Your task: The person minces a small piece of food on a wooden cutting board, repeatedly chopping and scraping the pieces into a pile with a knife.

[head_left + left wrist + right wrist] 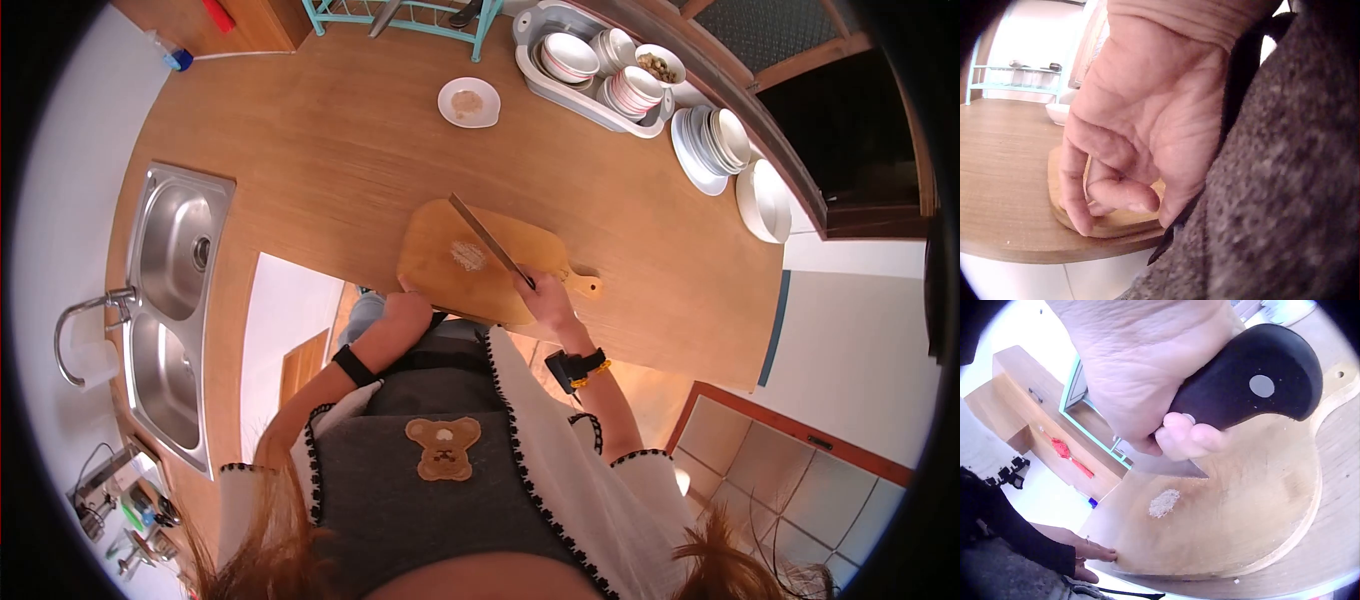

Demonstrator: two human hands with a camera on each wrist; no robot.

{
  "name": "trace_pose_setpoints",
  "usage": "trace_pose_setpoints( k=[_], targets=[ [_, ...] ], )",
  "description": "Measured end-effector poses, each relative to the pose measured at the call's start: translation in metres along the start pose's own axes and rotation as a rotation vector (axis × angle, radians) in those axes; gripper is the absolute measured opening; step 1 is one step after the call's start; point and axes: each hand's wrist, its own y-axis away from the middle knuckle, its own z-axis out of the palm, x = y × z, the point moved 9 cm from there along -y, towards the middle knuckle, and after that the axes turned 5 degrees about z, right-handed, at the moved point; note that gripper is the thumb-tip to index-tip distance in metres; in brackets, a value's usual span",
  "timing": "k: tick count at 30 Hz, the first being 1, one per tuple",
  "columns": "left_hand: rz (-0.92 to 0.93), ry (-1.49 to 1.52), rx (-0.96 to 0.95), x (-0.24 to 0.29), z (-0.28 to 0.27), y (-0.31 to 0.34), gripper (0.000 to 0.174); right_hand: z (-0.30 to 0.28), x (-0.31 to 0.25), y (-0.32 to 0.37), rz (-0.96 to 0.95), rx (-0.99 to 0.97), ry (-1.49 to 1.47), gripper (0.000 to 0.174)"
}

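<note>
A wooden cutting board (428,228) with a handle at its right lies at the counter's near edge. On its surface is a small pale minced pile (467,256), also visible in the right wrist view (1164,503). My right hand (548,303) grips the black handle (1254,378) of a knife (485,234), its blade slanting over the board just right of the pile. My left hand (405,317) is at the board's near left edge, fingers loosely bent and holding nothing in the left wrist view (1147,112); whether the fingertips press the board is unclear.
Beyond the board stands a small white dish (468,103) with pale contents. A grey rack (585,108) of bowls, stacked plates (712,150) and a white bowl (765,200) line the far right. A double sink (170,370) is at left, a turquoise rack (400,22) at the back.
</note>
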Motion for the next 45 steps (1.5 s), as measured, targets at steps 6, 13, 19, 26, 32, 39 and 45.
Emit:
trace_pose_setpoints(
  k=[6,13,19,26,32,39,45],
  targets=[
    [-0.012,-0.045,-0.056,-0.001,-0.007,0.005,0.040,0.002,-0.020,0.011,-0.097,0.021,0.144,0.026],
    [0.066,-0.015,-0.007,0.006,-0.017,0.009,0.036,0.010,-0.013,0.011,-0.071,-0.074,0.051,0.025],
    [0.030,-0.057,-0.011,0.005,-0.023,0.007,0.036,0.010,-0.018,0.010,-0.080,-0.085,0.134,0.026],
    [0.012,-0.099,0.047,0.002,-0.009,0.006,0.035,0.010,-0.027,0.010,-0.116,-0.091,0.129,0.028],
    [-0.014,-0.064,0.015,0.002,-0.011,0.006,0.043,0.014,-0.034,0.018,-0.173,-0.129,0.083,0.027],
    [0.031,-0.092,0.010,0.004,-0.014,0.006,0.049,0.019,-0.030,0.017,-0.222,-0.093,0.115,0.024],
    [0.012,-0.071,0.033,0.001,-0.016,0.010,0.053,0.008,-0.034,0.015,-0.180,-0.077,0.124,0.025]
  ],
)
